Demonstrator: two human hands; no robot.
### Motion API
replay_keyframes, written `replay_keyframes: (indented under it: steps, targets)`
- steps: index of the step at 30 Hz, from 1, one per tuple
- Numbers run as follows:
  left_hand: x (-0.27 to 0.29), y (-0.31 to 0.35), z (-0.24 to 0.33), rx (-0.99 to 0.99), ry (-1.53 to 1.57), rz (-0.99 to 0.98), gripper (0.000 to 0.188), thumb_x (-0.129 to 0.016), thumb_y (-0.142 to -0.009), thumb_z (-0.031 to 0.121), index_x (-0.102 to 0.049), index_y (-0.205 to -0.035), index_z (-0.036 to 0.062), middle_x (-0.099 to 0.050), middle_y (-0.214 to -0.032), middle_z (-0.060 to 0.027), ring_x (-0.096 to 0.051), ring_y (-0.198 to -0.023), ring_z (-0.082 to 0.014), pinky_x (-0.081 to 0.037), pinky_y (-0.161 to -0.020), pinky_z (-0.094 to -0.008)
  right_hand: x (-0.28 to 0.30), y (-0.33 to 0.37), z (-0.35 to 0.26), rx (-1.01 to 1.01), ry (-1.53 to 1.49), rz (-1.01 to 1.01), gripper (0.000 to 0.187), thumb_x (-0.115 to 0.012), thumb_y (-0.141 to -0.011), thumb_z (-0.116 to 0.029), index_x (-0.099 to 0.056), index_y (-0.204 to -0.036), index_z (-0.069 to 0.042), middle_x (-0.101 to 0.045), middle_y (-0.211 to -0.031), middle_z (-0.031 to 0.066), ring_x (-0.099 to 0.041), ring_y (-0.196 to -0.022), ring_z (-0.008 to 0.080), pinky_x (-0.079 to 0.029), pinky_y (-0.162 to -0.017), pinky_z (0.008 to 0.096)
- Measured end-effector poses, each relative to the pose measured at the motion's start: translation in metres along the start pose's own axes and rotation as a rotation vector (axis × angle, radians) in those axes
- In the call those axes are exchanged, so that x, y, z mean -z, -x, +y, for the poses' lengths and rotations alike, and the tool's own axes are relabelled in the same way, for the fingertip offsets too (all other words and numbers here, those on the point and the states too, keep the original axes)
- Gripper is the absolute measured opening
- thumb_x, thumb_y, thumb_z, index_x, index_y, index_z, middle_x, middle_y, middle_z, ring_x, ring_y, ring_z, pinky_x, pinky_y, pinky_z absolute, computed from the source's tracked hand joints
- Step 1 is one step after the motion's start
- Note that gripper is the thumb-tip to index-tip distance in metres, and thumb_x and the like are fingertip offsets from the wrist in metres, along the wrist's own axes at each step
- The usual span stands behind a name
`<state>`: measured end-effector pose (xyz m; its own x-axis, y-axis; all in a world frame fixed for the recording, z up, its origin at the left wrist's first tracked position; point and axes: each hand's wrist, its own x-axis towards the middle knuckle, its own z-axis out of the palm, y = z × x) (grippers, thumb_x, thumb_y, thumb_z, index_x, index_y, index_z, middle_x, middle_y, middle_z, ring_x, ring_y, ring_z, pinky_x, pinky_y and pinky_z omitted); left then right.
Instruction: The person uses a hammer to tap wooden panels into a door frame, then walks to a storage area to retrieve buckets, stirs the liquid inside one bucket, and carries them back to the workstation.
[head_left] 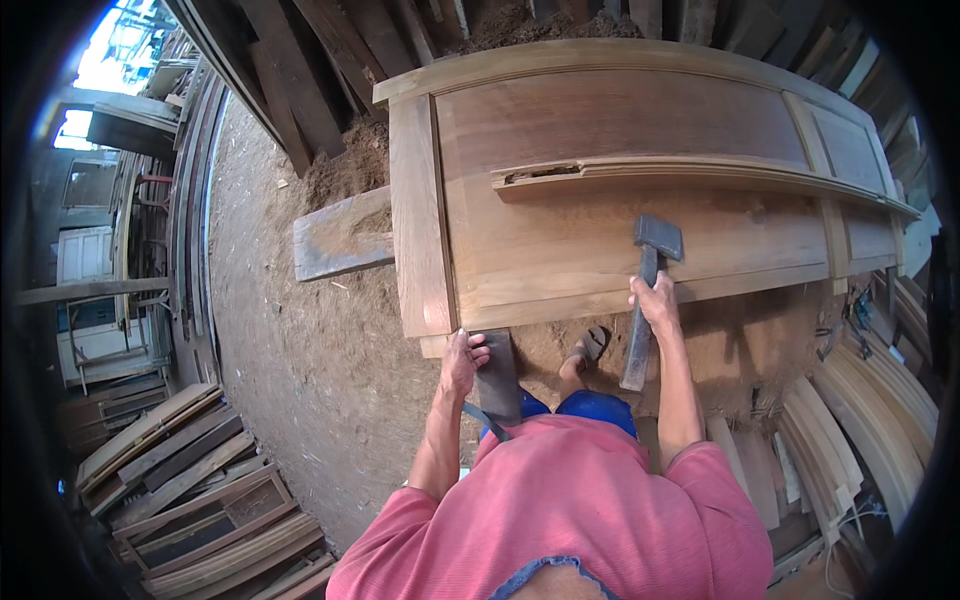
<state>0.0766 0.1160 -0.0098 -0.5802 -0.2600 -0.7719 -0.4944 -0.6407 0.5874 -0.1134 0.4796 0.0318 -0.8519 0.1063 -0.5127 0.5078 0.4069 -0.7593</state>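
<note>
A wooden panelled door (640,110) lies flat in front of me, its frame pale and its panels browner. My right hand (656,300) grips the handle of a hammer (659,238), whose heavy grey block head is over the lower part of the door. At the door's near left corner is my left hand (463,360), its fingers closed together at the edge; what they hold, if anything, is too small to make out. Beside that hand hangs a dark flat pouch or piece (499,375) with a strap. A long moulded wooden strip (690,178) with a broken-out slot at its left end rests across the door.
A thick weathered timber (345,232) sticks out from under the door's left side. Stacked boards and frames (215,505) lie at the lower left, with curved-looking planks (825,440) at the lower right. Dark timbers (290,80) lean at the back. Sawdust covers the ground (290,350).
</note>
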Motion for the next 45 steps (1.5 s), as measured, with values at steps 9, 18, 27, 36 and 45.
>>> replay_keyframes:
  steps: [9, 18, 27, 36, 45]
  targets:
    - [-0.027, 0.002, -0.007, -0.098, -0.001, 0.194, 0.034, -0.048, -0.099, 0.036, -0.046, -0.121, 0.0097, -0.064, -0.101, -0.0084, -0.060, -0.075, -0.0161, -0.053, -0.063, -0.0315, -0.006, -0.024, 0.018, 0.009, 0.173, -0.048, 0.034, -0.067, -0.084, -0.025, -0.051, -0.092, 0.004, -0.063, -0.072, 0.0122, -0.067, -0.063, 0.0218, -0.052, -0.054, 0.0375]
    - [-0.022, -0.007, -0.009, -0.162, -0.245, 0.136, 0.033, -0.053, -0.098, 0.033, -0.041, -0.118, 0.0103, -0.063, -0.094, -0.0085, -0.062, -0.073, -0.0164, -0.053, -0.061, -0.0303, 0.008, -0.030, 0.016, 0.025, 0.252, -0.139, 0.043, -0.069, -0.080, -0.041, -0.064, -0.090, 0.000, -0.070, -0.076, 0.0171, -0.070, -0.081, 0.0285, -0.052, -0.075, 0.0427]
    - [-0.045, -0.009, -0.007, -0.205, -0.463, 0.213, 0.047, -0.058, -0.096, 0.025, -0.033, -0.118, -0.0082, -0.059, -0.087, -0.0139, -0.058, -0.059, -0.0151, -0.047, -0.045, -0.0242, 0.011, -0.027, 0.023, 0.002, 0.154, 0.012, 0.048, -0.069, -0.078, -0.037, -0.059, -0.099, 0.005, -0.069, -0.069, 0.0131, -0.069, -0.070, 0.0252, -0.054, -0.070, 0.0377]
    - [-0.045, -0.008, -0.003, -0.229, -0.527, 0.172, 0.051, -0.059, -0.093, 0.024, -0.030, -0.118, -0.0092, -0.058, -0.085, -0.0158, -0.059, -0.057, -0.0168, -0.046, -0.044, -0.0251, 0.010, -0.008, 0.004, -0.046, 0.062, 0.036, 0.052, -0.069, -0.078, -0.038, -0.057, -0.102, 0.006, -0.068, -0.070, 0.0117, -0.068, -0.069, 0.0241, -0.053, -0.069, 0.0376]
    - [-0.059, -0.012, -0.010, -0.243, -0.468, 0.332, 0.036, -0.060, -0.090, 0.021, -0.040, -0.108, -0.0027, -0.056, -0.080, -0.0095, -0.052, -0.050, -0.0136, -0.040, -0.039, -0.0236, 0.033, -0.043, 0.053, 0.115, -0.016, -0.242, 0.037, -0.069, -0.078, -0.029, -0.058, -0.094, 0.002, -0.068, -0.070, 0.0103, -0.066, -0.062, 0.0191, -0.053, -0.058, 0.0348]
